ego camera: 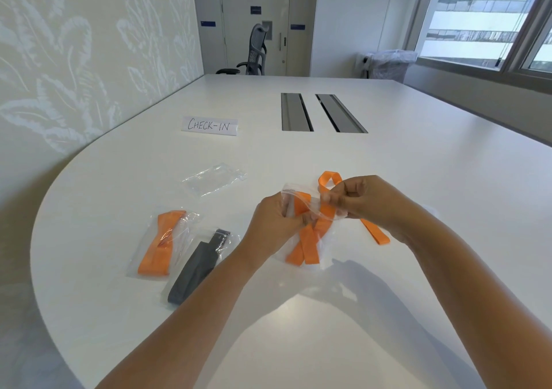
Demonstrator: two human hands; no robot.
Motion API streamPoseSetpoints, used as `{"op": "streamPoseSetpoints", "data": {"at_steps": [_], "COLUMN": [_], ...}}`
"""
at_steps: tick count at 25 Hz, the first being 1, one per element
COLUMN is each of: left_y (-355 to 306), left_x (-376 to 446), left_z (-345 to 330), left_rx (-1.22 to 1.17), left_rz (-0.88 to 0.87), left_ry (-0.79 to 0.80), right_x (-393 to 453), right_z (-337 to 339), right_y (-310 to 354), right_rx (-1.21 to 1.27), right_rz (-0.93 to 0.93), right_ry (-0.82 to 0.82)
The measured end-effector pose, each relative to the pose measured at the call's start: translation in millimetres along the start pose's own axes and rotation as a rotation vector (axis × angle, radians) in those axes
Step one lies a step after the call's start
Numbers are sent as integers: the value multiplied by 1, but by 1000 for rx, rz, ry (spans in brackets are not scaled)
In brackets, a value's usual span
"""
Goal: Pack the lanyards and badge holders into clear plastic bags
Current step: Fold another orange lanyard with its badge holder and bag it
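- Our left hand (276, 223) pinches the mouth of a clear bag (301, 209) just above the white table (418, 164)
- Our right hand (357, 199) grips an orange lanyard (324, 218) partly inside it
- At nine o'clock lie a bagged orange lanyard (159, 243) and a bagged grey lanyard (197, 269); at eleven, an empty bag (213, 178)

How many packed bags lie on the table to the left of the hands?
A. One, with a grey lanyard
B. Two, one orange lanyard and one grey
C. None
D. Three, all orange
B: left of the left hand lie the bagged orange lanyard and the bagged grey lanyard.
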State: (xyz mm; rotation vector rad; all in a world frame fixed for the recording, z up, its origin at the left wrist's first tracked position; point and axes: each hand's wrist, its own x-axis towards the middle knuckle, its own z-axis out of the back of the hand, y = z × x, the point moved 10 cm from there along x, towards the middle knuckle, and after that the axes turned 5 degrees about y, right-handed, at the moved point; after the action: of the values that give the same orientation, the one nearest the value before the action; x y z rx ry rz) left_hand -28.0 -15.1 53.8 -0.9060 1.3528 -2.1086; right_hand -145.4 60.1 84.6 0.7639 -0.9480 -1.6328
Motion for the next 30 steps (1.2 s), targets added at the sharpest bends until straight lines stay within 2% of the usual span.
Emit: {"op": "streamPoseSetpoints", "data": {"at_steps": [5, 9, 12, 16, 18, 20, 23, 26, 30], "left_y": [-6, -16, -21, -15, -13, -13, -15, -15, -9], "left_x": [2, -2, -5, -4, -4, -4, -5, -6, -6], "left_z": [-3, -7, -6, 4, 7, 8, 10, 16, 25], "left_rx": [147, 74, -40, -128, -166, -226, -265, -301, -295], "left_rz": [-3, -70, -106, -64, -36, -40, -50, -43, -25], "left_ry": [77, 103, 36, -84, -116, -121, -123, -169, -238], "right_x": [3, -1, -4, -4, -3, -1, 0, 1, 5], "right_z": [1, -1, -7, -4, -5, -7, -3, -1, -12], "right_y": [-2, 5, 17, 27, 28, 27, 23, 17, 0], "right_rx": [-79, -96, -90, -201, -216, -167, 80, 172, 167], "right_rz": [-21, -2, 95, 189, 214, 217, 217, 157, 27], "right_ry": [-10, 22, -9, -153, -164, -159, -175, -120, 67]}}
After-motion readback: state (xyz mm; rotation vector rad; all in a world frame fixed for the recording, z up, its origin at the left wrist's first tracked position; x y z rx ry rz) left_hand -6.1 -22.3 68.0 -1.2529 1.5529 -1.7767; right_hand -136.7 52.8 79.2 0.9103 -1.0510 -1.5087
